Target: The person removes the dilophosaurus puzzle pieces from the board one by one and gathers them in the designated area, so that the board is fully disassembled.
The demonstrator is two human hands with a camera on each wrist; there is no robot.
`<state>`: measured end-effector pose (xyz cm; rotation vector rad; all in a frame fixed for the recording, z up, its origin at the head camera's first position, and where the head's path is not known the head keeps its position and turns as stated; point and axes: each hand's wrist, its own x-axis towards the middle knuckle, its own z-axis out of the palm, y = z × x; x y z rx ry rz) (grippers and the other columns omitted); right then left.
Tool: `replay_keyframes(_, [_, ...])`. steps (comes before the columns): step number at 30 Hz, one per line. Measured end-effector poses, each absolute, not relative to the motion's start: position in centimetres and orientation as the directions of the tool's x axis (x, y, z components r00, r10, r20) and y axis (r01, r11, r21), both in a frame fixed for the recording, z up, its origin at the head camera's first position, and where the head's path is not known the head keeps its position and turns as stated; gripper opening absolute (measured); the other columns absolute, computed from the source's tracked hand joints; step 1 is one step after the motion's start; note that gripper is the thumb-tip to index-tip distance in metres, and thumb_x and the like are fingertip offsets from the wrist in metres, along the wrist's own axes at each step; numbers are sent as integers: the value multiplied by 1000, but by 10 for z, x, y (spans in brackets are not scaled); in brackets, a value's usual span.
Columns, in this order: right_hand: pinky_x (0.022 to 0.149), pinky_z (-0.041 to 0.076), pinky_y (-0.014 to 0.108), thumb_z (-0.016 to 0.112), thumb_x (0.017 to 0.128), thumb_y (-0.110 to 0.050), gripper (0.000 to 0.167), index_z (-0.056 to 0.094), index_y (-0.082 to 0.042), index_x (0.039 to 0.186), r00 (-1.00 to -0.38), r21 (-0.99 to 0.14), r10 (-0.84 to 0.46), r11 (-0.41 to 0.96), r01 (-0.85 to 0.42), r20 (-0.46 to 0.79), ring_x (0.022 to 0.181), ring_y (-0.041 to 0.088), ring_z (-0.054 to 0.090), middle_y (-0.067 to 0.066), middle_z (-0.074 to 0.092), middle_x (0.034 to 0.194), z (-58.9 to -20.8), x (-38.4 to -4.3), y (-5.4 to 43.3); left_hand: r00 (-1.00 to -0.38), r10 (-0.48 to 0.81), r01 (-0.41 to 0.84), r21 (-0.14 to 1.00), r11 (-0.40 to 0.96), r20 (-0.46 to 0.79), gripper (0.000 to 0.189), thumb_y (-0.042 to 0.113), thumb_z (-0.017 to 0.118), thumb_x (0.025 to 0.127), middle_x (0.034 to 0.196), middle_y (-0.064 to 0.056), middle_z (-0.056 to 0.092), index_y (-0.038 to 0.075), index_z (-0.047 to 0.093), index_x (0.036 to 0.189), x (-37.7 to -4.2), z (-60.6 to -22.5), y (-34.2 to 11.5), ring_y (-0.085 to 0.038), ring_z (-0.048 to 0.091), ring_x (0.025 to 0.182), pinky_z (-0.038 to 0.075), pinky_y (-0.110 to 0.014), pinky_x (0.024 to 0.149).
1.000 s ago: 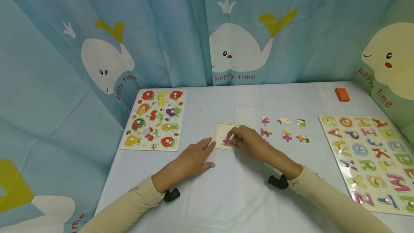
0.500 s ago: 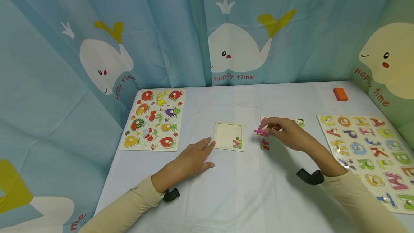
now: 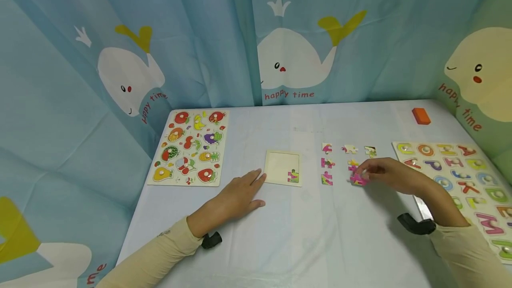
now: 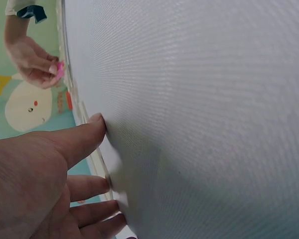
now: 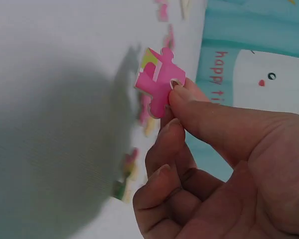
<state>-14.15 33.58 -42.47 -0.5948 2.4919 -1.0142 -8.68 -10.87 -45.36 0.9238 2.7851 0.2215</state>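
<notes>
Between thumb and fingers, my right hand pinches a pink jigsaw piece with a yellow-green corner. It is held just above the table, partly in front of another loose piece. My left hand rests on the table with fingers extended, its fingertips at the left edge of a small cream puzzle tray. One pink and green piece lies in the tray's lower right corner. To the tray's right, several loose jigsaw pieces lie in rows, some hidden behind my right hand.
A fruit peg board lies at the far left of the white table. At the right, a letter peg board lies partly under my right forearm. An orange block sits at the back right, with a whale-print curtain behind.
My right hand left the tray, where one piece now shows in the corner, and moved right across the loose pieces, carrying the pink jigsaw piece. My left hand stayed put.
</notes>
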Motion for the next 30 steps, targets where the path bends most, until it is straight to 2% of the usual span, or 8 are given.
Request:
replay_keyframes(3, [72,48,23,60,102,4,19,74,-6,112,-830,-710,-532,650,-271,-170,86,10,54,4,66,102,-432,-141,334,-787,600,569,209,796,-144,74,44,65,104,166,-19,40,3,41,161,-87,-453,-109,-32,40,153,45,-49,116])
replay_keyframes(8, [74,51,24,70,99,-3,11,72,-10,106,-865,-577,-468,763,-291,-182,92,13,56,1,68,101,-439,-140,322,-787,600,567,215,796,-144,75,44,66,104,166,-19,40,3,41,161,-88,-453,-108,-32,40,153,45,-50,116])
replay_keyframes(12, [74,50,30,72,96,-2,9,69,-8,101,-876,-505,-455,800,-323,-159,89,18,57,-1,67,94,-439,-138,311,-788,599,568,209,796,-139,75,44,66,104,165,-19,41,3,42,161,-88,-454,-108,-32,41,153,46,-50,115])
replay_keyframes(20, [78,53,41,73,96,-1,8,66,-4,100,-890,-475,-430,822,-315,-154,88,22,58,2,65,92,-436,-135,305,-790,597,564,215,797,-140,74,44,66,104,166,-18,40,3,42,161,-88,-454,-108,-32,40,153,46,-50,115])
replay_keyframes(27, [67,49,28,74,97,-6,13,69,-2,108,-887,-483,-453,799,-359,-88,83,15,55,1,63,93,-425,-136,291,-793,589,554,218,804,-157,75,44,66,104,167,-18,39,4,41,161,-87,-453,-107,-32,39,154,44,-50,117])
replay_keyframes(30, [67,50,28,74,97,-7,16,70,-2,112,-881,-511,-468,774,-372,-67,83,15,57,3,66,96,-419,-138,273,-795,585,548,221,807,-161,74,44,66,104,167,-18,39,4,41,161,-87,-453,-107,-32,39,154,44,-50,117])
